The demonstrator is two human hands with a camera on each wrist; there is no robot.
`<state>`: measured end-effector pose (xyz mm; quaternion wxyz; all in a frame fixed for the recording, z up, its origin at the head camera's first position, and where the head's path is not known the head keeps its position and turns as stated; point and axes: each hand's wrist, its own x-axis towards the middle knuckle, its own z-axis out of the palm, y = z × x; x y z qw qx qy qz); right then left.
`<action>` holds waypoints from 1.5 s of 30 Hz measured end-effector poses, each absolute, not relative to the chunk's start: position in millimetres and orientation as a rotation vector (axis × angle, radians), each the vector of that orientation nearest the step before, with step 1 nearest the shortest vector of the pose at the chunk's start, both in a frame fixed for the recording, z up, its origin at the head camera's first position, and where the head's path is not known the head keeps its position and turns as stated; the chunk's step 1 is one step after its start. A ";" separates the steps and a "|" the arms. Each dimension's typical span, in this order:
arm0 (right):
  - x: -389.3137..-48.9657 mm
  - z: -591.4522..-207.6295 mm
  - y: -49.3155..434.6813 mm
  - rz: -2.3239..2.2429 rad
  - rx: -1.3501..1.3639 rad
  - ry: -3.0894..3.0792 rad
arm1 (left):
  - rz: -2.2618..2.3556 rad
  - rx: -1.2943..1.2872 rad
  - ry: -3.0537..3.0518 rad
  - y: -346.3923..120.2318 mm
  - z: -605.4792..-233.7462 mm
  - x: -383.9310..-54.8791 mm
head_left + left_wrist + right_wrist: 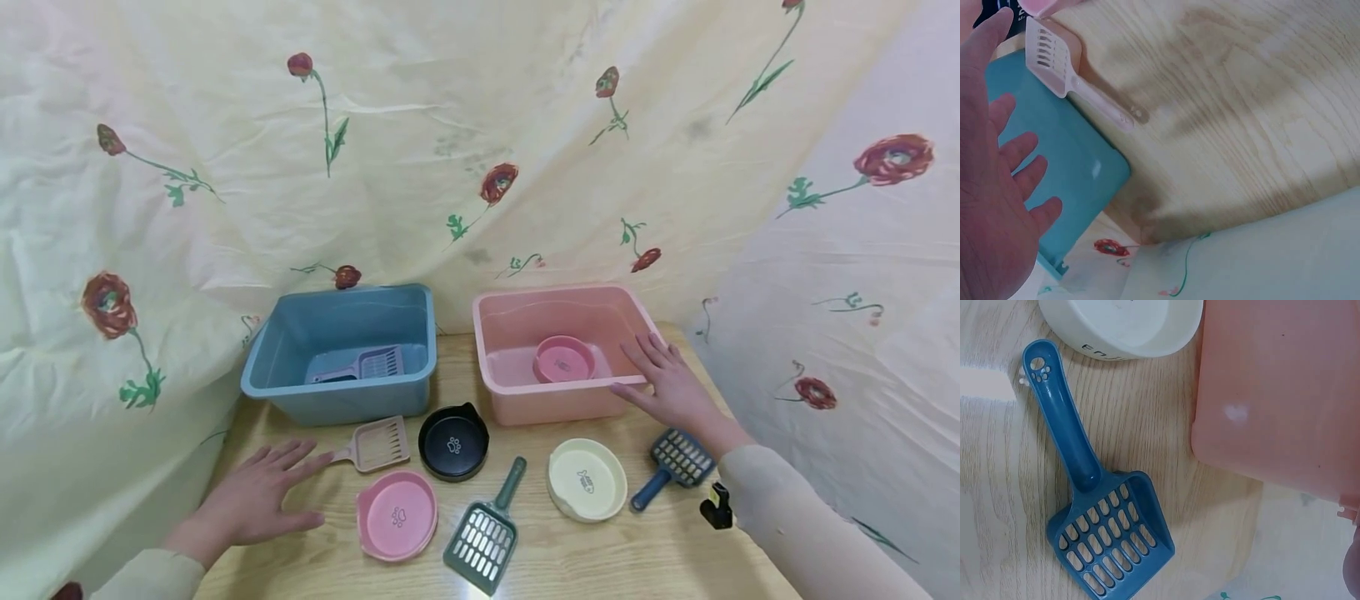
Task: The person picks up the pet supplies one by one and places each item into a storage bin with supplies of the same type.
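Observation:
My left hand hovers at the left with fingers spread and holds nothing. Its fingertips come close to the handle of a beige slotted litter scoop; in the left wrist view that litter scoop lies beside the blue bin. My right hand, fingers extended, is over the right front rim of the pink bin. Inside this bin sits a deep-pink round bowl. Below the right wrist a blue slotted litter scoop lies on the wooden table, near the cream bowl.
A lilac litter scoop and a dark handle lie in the blue bin. Across the table are a black bowl, a pink bowl and a green litter scoop. Flowered cloth hangs behind and at the sides.

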<state>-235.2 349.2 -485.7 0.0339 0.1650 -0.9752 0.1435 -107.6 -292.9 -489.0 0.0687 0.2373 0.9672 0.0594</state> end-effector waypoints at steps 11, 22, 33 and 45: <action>-234.1 -492.7 343.2 0.438 0.502 -2.966 | 0.169 0.693 2.897 -293.9 -497.0 -102.2; -233.9 -492.6 346.5 0.440 0.482 -2.951 | 0.192 0.652 2.875 -297.6 -515.2 -119.6; -232.8 -488.6 349.0 0.447 0.472 -2.938 | 0.247 0.647 2.876 -296.6 -541.8 -155.9; -234.7 -493.8 345.2 0.446 0.475 -2.963 | 0.176 0.685 2.885 -302.7 -558.6 -171.6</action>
